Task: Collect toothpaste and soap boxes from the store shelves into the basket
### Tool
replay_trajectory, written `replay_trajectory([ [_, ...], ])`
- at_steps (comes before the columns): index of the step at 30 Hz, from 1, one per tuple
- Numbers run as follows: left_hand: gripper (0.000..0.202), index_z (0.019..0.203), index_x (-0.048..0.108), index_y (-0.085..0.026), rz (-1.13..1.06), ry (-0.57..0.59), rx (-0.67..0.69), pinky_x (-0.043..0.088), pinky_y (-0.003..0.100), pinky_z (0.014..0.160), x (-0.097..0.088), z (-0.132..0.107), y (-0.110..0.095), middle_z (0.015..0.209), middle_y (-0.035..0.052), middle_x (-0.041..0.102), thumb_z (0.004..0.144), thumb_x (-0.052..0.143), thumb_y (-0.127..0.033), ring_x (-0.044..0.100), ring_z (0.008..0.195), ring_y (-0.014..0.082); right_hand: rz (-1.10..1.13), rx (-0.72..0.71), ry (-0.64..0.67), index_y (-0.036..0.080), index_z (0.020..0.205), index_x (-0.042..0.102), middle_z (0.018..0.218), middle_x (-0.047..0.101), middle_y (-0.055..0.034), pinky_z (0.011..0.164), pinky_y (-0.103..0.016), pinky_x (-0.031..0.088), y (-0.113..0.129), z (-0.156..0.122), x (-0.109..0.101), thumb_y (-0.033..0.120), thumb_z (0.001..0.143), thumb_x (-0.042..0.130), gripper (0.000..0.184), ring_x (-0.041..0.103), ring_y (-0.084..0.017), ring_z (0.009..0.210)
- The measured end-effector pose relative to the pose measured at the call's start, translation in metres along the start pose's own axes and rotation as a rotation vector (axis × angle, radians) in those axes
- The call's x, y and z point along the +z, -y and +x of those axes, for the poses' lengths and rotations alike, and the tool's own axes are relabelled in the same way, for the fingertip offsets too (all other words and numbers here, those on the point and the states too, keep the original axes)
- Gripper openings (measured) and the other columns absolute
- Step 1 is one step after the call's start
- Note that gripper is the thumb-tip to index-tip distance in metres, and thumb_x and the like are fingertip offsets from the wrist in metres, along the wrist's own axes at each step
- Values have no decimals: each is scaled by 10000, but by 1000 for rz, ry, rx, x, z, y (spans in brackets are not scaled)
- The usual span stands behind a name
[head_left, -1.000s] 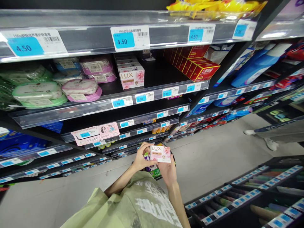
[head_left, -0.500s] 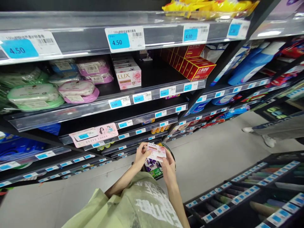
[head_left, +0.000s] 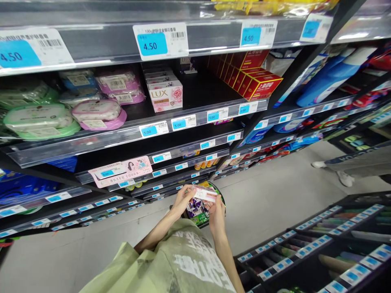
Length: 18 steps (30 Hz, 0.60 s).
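Both my hands hold a pink and white Lux soap box (head_left: 205, 194) low in front of me, tilted nearly flat. My left hand (head_left: 182, 200) grips its left end with the fingers curled. My right hand (head_left: 216, 210) grips its right end from below. Under the box sits a round black basket (head_left: 222, 198) holding purple and green packets (head_left: 196, 210). On the shelf above stands a row of the same Lux soap boxes (head_left: 165, 95).
Shelves (head_left: 128, 134) with blue price tags run along the left, bearing wipe packs (head_left: 39, 120), pink tubs (head_left: 99, 114) and red boxes (head_left: 259, 85). A lower rack (head_left: 308, 252) stands at the right. Another person's legs (head_left: 351, 167) stand on the grey aisle floor.
The soap box has turned from face-up toward edge-on and sunk closer to the basket, both hands moving with it. The view shifted slightly.
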<state>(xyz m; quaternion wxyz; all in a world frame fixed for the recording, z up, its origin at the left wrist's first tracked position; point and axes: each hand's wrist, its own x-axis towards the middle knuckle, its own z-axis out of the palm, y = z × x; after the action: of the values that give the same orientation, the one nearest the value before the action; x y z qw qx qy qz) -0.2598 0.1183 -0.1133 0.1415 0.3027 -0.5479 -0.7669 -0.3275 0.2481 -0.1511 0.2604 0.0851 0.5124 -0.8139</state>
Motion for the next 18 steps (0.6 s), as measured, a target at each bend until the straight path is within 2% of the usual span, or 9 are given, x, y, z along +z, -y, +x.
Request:
replay_trajectory([
  [5,496,913,649,-187,12,-15,22,357,233,520,0,1,1,691,-72,466,748,740,-646,472,529,81,-32,28,6,185,1108,686,978,781,-44,560,-269,482,-2,2,-1,611,846,688,501,681,-172,698],
  [13,477,885,662,-183,63,-80,-16,280,232,483,-3,4,13,679,-64,503,793,697,-650,424,491,69,-46,96,3,200,1061,709,926,776,-29,534,-265,473,4,-3,7,605,824,712,469,673,-168,675],
  [18,452,882,637,-190,46,-64,7,289,231,486,-5,4,15,700,-71,471,808,695,-632,417,497,64,-26,85,-3,210,1041,711,960,784,-24,573,-280,476,5,-4,8,590,824,718,438,668,-170,681],
])
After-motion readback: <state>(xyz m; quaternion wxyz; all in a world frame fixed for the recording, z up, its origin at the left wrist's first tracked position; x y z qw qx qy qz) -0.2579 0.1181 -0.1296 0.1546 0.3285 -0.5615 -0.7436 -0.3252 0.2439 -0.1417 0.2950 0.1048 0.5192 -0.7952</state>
